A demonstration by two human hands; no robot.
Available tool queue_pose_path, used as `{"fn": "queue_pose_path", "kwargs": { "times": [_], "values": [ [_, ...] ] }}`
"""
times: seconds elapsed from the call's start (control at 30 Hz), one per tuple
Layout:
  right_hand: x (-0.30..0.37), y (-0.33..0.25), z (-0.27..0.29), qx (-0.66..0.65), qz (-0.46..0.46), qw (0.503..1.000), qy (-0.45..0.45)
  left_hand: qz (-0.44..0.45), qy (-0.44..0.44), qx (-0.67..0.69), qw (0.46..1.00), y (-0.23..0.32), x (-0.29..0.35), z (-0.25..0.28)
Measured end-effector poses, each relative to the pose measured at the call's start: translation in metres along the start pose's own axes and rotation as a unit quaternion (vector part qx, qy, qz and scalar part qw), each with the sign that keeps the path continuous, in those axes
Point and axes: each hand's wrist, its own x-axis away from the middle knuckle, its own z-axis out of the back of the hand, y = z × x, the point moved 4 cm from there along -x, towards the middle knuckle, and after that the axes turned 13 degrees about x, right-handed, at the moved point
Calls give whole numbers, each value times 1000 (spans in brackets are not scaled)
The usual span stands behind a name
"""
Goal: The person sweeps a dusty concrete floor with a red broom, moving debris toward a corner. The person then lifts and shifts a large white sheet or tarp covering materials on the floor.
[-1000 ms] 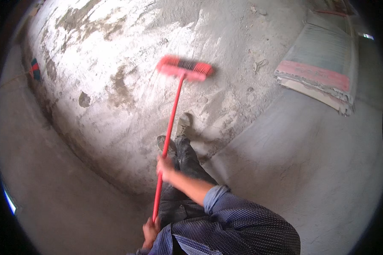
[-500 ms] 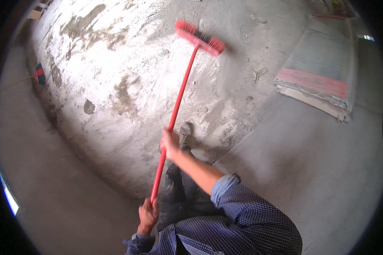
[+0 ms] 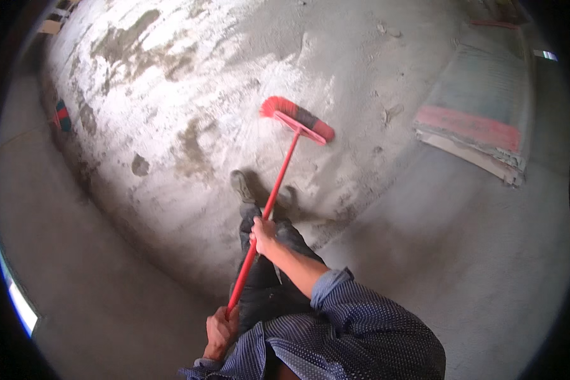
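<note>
The right hand [image 3: 263, 235] and left hand [image 3: 221, 332] have fingers wrapped around the red broom [image 3: 278, 180], whose head, ahead of the shoes [image 3: 240, 185], could snag on uneven patches of rough floor [image 3: 354, 171].

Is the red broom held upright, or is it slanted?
Slanted: its handle runs from the left hand, through the right hand, forward to the bristles.
</note>
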Motion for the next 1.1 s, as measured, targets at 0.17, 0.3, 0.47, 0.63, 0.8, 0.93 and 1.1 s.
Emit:
{"fn": "queue_pose_path", "kwargs": {
  "times": [0.17,0.3,0.47,0.63,0.8,0.93,1.1],
  "values": [
    [25,9,-46,-5,-1,996,-87,-42,-35,-5,998,-45,-25,46],
    [54,-25,-73,-110,16,984,-137,-78,-32,-38,996,-41,-45,104],
    [75,-43,-80,-235,19,949,-207,-209,-38,-76,974,32,-59,173],
    [70,-45,-48,-378,29,905,-191,-247,-77,-42,965,144,-69,205],
    [40,-23,16,-549,23,826,-125,-393,-205,-3,897,260,-83,153],
    [49,-20,54,-657,3,750,-76,-484,-297,-18,823,335,-81,86],
    [15,-55,84,-698,77,711,-44,-304,-451,142,827,367,-92,-7]
  ]
}}
